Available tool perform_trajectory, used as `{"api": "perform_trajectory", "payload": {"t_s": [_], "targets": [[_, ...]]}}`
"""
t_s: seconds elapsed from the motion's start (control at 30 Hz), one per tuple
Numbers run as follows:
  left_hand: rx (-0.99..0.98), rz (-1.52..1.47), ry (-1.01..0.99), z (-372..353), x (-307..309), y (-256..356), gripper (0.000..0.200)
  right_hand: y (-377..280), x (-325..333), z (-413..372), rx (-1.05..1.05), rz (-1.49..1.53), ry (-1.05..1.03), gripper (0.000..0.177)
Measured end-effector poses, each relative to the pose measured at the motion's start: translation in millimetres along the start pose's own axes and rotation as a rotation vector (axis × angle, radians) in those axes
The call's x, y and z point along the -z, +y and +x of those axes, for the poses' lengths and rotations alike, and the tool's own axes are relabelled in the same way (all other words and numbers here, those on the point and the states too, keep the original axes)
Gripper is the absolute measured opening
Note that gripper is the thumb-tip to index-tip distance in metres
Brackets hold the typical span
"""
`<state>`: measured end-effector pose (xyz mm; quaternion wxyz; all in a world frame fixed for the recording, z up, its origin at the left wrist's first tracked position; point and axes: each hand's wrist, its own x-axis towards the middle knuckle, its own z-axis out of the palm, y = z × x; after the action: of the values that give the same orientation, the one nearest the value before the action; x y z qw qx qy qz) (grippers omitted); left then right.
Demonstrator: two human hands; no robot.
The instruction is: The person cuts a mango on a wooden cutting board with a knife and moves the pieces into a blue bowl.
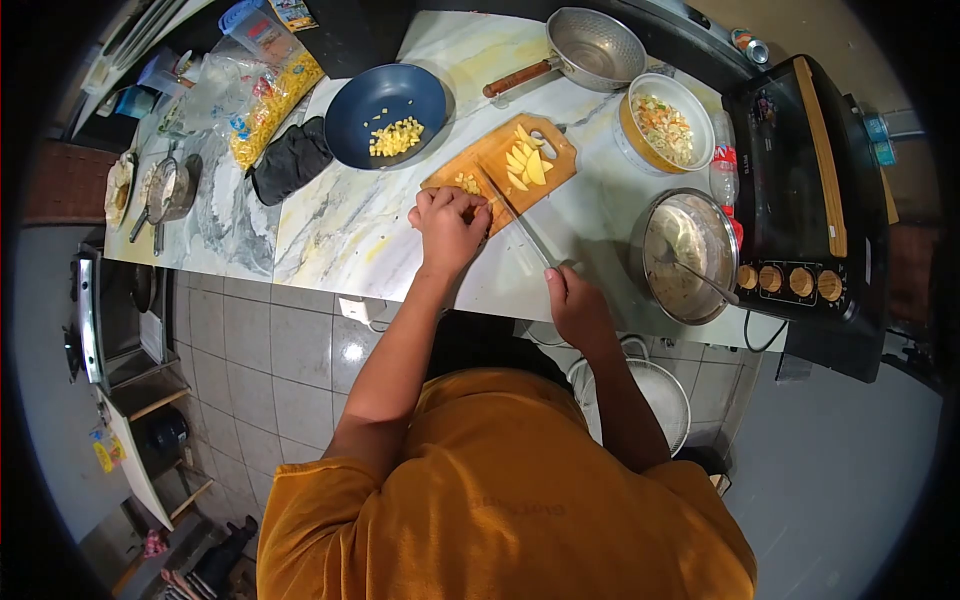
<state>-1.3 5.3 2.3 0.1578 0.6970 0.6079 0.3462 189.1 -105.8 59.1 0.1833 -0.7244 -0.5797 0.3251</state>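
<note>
A wooden cutting board (551, 189) lies at a slant on the marble counter. Pale yellow wedges (527, 160), which look like potato, are spread over its right part. Small diced pieces (467, 183) sit at its left end. My right hand (580, 308) is closed around the handle of a knife (525, 235), whose blade reaches up and left across the board, beside the diced pieces. My left hand (450, 228) rests at the board's near left edge, left of the blade, fingers curled down. Whatever lies under its fingertips is hidden.
Beyond the board, a dark blue frying pan (352, 112) holds diced yellow pieces. A hammered pan (597, 48), a bowl of shredded vegetables (630, 122), and a metal bowl with a spoon (650, 262) stand right, near an oven (800, 180). A pasta bag (262, 130) and black cloth (292, 165) lie left.
</note>
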Motion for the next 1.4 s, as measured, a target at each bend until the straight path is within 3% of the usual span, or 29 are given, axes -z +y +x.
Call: {"api": "perform_trajectory", "payload": {"t_s": [0.7, 1.0, 1.4], "targets": [[-0.006, 0.030, 0.012, -1, -1, -1, 0.008, 4, -5, 1, 0.024, -0.058, 0.038, 0.034], [-0.010, 0.004, 0.015, 2, -2, 5, 0.005, -1, 6, -1, -0.080, -0.006, -0.001, 0.037], [0.010, 0.037, 0.004, 3, 0, 5, 0.007, -2, 1, -2, -0.006, 0.033, 0.033, 0.033]]}}
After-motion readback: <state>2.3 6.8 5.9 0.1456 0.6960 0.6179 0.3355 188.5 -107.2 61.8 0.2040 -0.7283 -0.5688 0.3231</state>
